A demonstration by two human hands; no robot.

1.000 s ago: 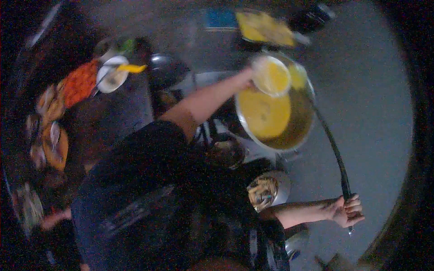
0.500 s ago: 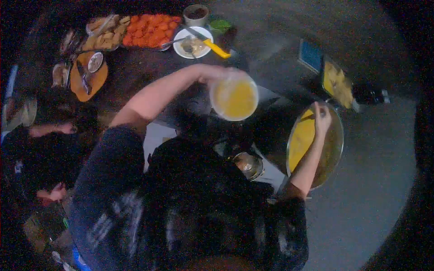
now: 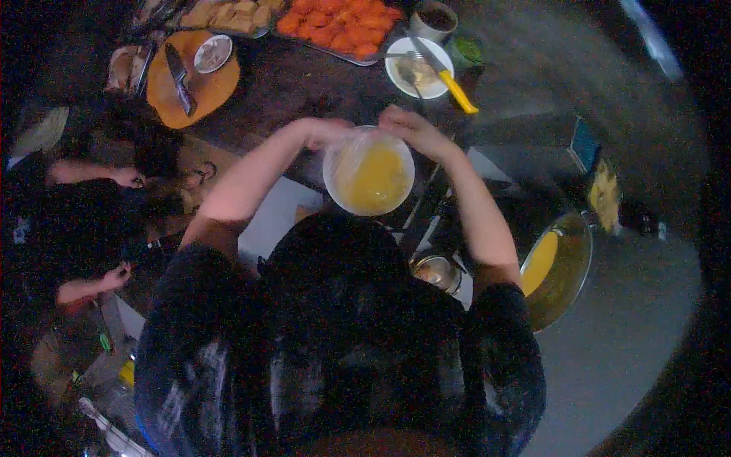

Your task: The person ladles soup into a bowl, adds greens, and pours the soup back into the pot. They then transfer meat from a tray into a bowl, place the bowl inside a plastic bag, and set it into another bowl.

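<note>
A white bowl [image 3: 349,199] with yellow contents [image 3: 381,171] is held out in front of me. Its far left rim is gripped by my left hand [image 3: 329,133]. My right hand [image 3: 411,129] is at the far right rim, its fingers closed there; the exact contact is blurred. A shiny, see-through film seems to lie over part of the bowl. Off to the right, a large metal pan [image 3: 569,282] holds more of the yellow mixture [image 3: 541,263], and neither hand touches it.
A tray of orange-red pieces [image 3: 339,27], an orange cutting board [image 3: 217,91] with a knife [image 3: 177,75], and a white plate [image 3: 396,76] bearing a yellow-handled knife [image 3: 459,95] lie at the back. A small metal pot [image 3: 438,274] stands nearby. Another person's hands [image 3: 128,177] are at left.
My right hand has left the large pan and come to the bowl's far rim. The bowl has shifted slightly left, still in my left hand. The view has turned.
</note>
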